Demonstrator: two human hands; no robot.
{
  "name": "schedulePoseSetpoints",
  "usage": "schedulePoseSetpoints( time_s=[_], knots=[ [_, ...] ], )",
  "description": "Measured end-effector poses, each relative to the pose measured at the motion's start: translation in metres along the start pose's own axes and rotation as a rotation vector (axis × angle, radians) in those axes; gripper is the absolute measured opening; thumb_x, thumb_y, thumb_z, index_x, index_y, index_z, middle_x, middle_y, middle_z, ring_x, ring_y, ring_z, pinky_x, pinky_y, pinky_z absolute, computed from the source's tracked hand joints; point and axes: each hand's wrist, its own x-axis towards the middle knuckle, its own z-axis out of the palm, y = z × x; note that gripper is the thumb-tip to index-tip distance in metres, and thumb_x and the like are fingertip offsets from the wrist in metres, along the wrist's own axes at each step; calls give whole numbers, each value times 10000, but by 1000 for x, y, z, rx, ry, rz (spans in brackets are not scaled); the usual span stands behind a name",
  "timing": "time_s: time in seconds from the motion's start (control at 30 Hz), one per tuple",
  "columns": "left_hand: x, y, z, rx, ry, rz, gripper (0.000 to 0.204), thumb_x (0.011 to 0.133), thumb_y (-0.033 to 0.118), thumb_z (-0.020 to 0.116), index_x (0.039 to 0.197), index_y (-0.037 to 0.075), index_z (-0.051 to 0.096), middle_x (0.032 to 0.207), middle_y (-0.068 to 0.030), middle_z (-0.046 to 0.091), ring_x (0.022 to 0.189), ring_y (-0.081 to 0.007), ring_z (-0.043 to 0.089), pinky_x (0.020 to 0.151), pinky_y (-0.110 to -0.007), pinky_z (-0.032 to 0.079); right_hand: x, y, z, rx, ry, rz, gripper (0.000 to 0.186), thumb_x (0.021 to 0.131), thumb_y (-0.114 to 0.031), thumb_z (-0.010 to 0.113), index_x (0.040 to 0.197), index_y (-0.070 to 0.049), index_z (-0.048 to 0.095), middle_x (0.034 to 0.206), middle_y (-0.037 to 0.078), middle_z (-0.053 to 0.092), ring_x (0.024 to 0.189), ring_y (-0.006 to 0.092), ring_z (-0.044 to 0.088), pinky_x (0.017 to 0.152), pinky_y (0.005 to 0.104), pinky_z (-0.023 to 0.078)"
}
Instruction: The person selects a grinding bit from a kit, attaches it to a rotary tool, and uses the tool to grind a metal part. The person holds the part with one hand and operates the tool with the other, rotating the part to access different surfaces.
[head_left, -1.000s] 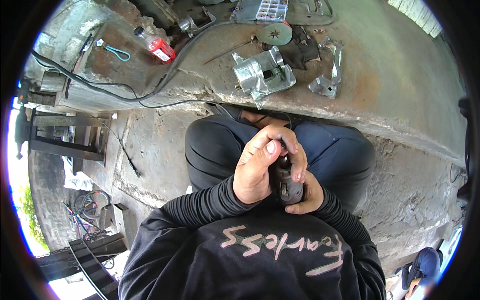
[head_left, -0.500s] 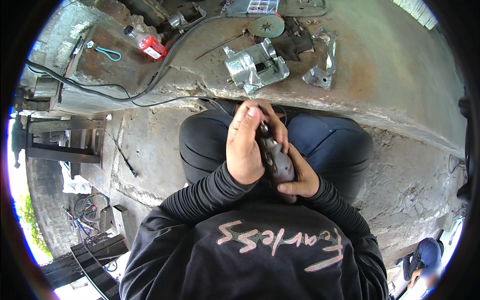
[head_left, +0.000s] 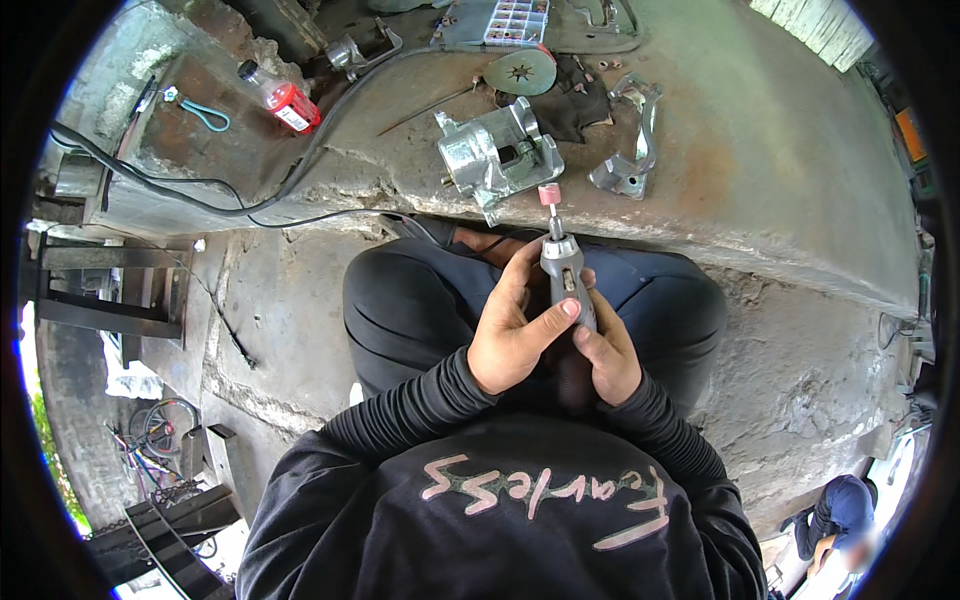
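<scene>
Both hands are closed around a grey rotary tool point(head_left: 563, 265) held upright over my lap. A pink cylindrical grinding bit point(head_left: 549, 195) sits at the tip of its metal shaft. My left hand point(head_left: 515, 335) wraps the tool's left side, thumb lying across its front. My right hand point(head_left: 612, 358) grips the lower right side, with its thumb against the body. Just beyond the bit, on the concrete ledge, rests a silver metal caliper-like casting point(head_left: 490, 155). A curved silver bracket point(head_left: 640, 145) lies to its right. The tool's lower end is partly hidden by my hands.
On the ledge point(head_left: 770, 180) lie a round green disc point(head_left: 520, 72), a dark cloth point(head_left: 575, 105) and a compartment box point(head_left: 517, 22). A bottle of red liquid point(head_left: 290, 105) stands left, beside a thick black cable point(head_left: 285, 185). Another person point(head_left: 845, 510) is at lower right.
The rotary tool has swung round so its pink bit shows, pointing at the ledge. My left hand has shifted down from the tool's top end to its side.
</scene>
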Motion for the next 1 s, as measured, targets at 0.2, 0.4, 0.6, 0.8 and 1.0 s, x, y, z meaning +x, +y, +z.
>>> schedulePoseSetpoints(
  time_s=[0.2,0.4,0.6,0.8,1.0],
  knots=[
    [-4,-8,-3,126,53,138,488,964,79,604,1379,-53,382,1124,-123,635,1064,-186,611,960,-326,486,-8,0,7,-144,17,-46,778,939,-289,628,1476,106,226,1402,157,443,1305,211,434,1113,334,312],
    [-2,1,-2,19,127,113,250,977,86,575,1179,-45,510,960,-82,652,900,-126,629,822,-275,510,-8,4,17,-211,13,-96,810,928,-356,648,1458,109,248,1353,156,480,1269,204,455,1088,327,335],
    [5,4,2,99,189,38,274,981,120,589,1193,-31,503,996,-93,632,924,-162,648,853,-309,525,-4,-9,12,-205,26,24,812,932,-382,638,1462,105,262,1343,124,489,1259,175,452,1090,310,324],
    [22,3,9,15,73,62,296,958,148,655,1167,6,501,1011,-70,625,946,-130,612,853,-285,497,2,-18,7,-226,126,-14,799,906,-509,619,1376,101,404,1258,110,560,1161,160,523,1013,293,393],
    [27,-9,1,47,-239,178,623,1035,353,483,1461,-47,266,1333,-197,489,1288,-262,453,1103,-360,323,8,-28,0,-14,206,-18,825,895,-664,523,1287,61,491,1199,141,591,1087,236,601,959,372,477]
  ],
)
